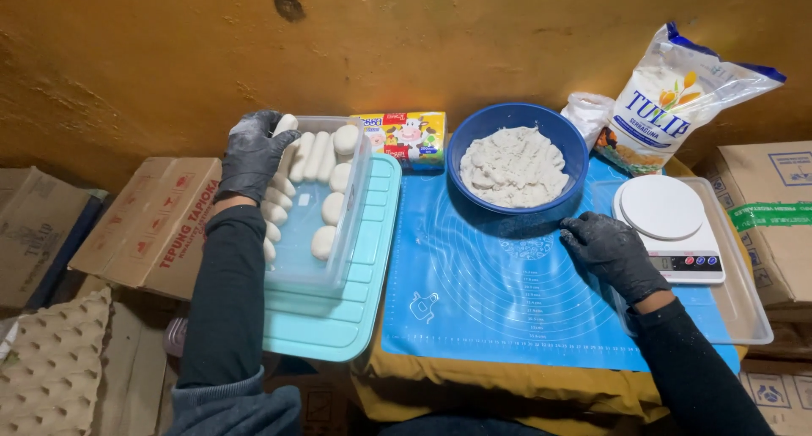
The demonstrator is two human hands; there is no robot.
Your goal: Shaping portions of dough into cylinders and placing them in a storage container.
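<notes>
At the worktop's left edge, gloved left hand (251, 153) clamped fingers on the clear plastic tub (317, 233), half-filled with white dough logs (326, 195); right hand (611, 248) rested loosely curled, empty, beside the dough-heaped blue bowl (518, 167).

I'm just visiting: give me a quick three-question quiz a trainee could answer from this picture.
1. True or false: the left hand grips the far end of the clear container of white dough pieces.
2. What lies under the right hand: A) blue mat, B) teal tray, C) cardboard box?
3. What fills the blue bowl?

Key: 1 true. 2 A. 3 A pale, lumpy dough mass.
</notes>
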